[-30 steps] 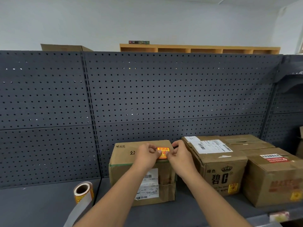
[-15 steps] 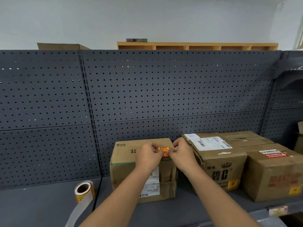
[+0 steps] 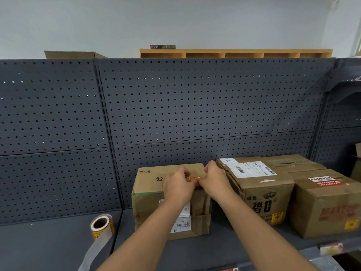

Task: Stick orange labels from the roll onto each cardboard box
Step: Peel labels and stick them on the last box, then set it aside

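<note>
Three cardboard boxes stand in a row on a dark shelf (image 3: 48, 243). Over the top front edge of the left box (image 3: 148, 204), my left hand (image 3: 178, 185) and my right hand (image 3: 215, 181) together pinch a small orange label (image 3: 194, 178), which is mostly hidden by my fingers. Whether the label touches the box I cannot tell. The middle box (image 3: 261, 194) carries an orange label (image 3: 277, 217) low on its front. The right box (image 3: 324, 210) has one (image 3: 351, 224) at its lower right corner. The label roll (image 3: 101, 226) stands to the left on the shelf, its white backing strip trailing toward me.
A dark pegboard panel (image 3: 195, 106) rises behind the shelf. Another cardboard box (image 3: 72, 54) and a wooden cubby unit (image 3: 234, 53) show above it. A further shelf section with a box edge (image 3: 356, 167) lies at the far right.
My hands have closed in over the label, hiding more of it, and sit slightly lower on the box's top edge. The view has shifted a little.
</note>
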